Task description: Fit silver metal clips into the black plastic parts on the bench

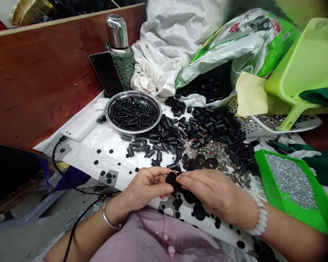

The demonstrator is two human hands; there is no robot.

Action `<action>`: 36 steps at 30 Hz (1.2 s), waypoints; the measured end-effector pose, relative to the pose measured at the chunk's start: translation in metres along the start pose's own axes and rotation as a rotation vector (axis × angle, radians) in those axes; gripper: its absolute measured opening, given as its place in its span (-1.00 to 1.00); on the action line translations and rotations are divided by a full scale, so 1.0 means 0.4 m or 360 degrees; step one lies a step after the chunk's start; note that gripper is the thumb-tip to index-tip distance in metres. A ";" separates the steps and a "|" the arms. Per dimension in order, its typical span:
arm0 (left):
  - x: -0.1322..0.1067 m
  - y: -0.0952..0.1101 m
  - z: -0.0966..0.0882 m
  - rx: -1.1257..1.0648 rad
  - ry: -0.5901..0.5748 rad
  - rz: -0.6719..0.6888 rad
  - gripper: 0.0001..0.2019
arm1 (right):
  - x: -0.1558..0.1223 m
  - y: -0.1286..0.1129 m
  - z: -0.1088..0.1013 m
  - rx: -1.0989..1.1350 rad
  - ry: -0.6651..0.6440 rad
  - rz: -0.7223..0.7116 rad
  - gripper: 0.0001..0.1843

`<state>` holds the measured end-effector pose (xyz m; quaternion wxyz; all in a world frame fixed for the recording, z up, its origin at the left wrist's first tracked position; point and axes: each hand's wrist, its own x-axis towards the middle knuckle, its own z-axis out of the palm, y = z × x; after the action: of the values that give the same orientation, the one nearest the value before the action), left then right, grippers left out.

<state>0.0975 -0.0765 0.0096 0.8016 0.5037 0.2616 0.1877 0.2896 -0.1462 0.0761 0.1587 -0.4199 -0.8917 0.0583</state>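
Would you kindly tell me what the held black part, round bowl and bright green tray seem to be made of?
Black part: perhaps matte plastic or rubber, dark without metallic glints. Round bowl: likely polished metal, silvery with bright reflections. Bright green tray: probably moulded plastic, evenly coloured throughout.

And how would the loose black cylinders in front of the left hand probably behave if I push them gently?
The black cylinders would probably roll, since several lie on their rounded sides. They look small beside the left hand, so each is likely light. Those crowded in the pile may shift together.
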 end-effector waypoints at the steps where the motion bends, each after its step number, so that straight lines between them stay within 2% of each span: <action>1: -0.001 -0.001 0.000 0.0073 0.0031 0.0034 -0.66 | 0.000 0.000 0.005 0.0013 -0.0009 0.0005 -0.68; 4: -0.004 0.001 0.000 0.0299 0.0102 0.0185 -0.71 | 0.001 -0.002 0.026 0.0056 -0.0004 0.0036 -0.73; 7: -0.008 0.004 0.004 0.0322 0.0053 0.0267 -0.74 | -0.001 -0.005 0.046 0.0148 0.0049 0.0109 -0.78; 12: -0.008 -0.002 0.012 0.0288 0.0011 0.0159 -0.73 | -0.008 -0.012 0.060 0.0235 0.0092 0.0246 -0.82; 17: -0.007 -0.002 0.013 0.0339 -0.0037 0.0133 -0.74 | -0.008 -0.017 0.061 0.0505 0.0063 0.0470 -0.86; 21: -0.019 0.025 0.005 0.0477 -0.0194 0.0103 -0.69 | -0.004 -0.017 0.054 0.0621 0.0092 0.0578 -0.87; 23: -0.026 0.043 0.001 0.0575 -0.0303 0.0119 -0.65 | -0.003 -0.017 0.051 0.0652 0.0101 0.0575 -0.87; 25: -0.029 0.055 0.000 0.0755 -0.0335 0.0185 -0.69 | -0.003 -0.018 0.050 0.0671 0.0093 0.0550 -0.88; 29: -0.024 0.049 0.004 0.1163 -0.0208 0.0369 -0.75 | -0.007 -0.020 0.056 0.0670 0.0120 0.0530 -0.88; 31: -0.021 0.035 0.005 0.1262 -0.0132 0.0432 -0.73 | -0.010 -0.023 0.060 0.0673 0.0124 0.0625 -0.89; 34: -0.019 0.014 0.004 0.1338 -0.0048 0.0509 -0.70 | -0.011 -0.035 0.067 0.0683 0.0099 0.0801 -0.61; 36: -0.020 0.006 0.003 0.1378 -0.0009 0.0556 -0.68 | -0.011 -0.046 0.073 0.0666 0.0099 0.0813 -0.52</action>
<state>0.0919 -0.0808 0.0139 0.4748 0.8289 0.2250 0.1919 0.2692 -0.1604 0.0521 0.2489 -0.5899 -0.7209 0.2653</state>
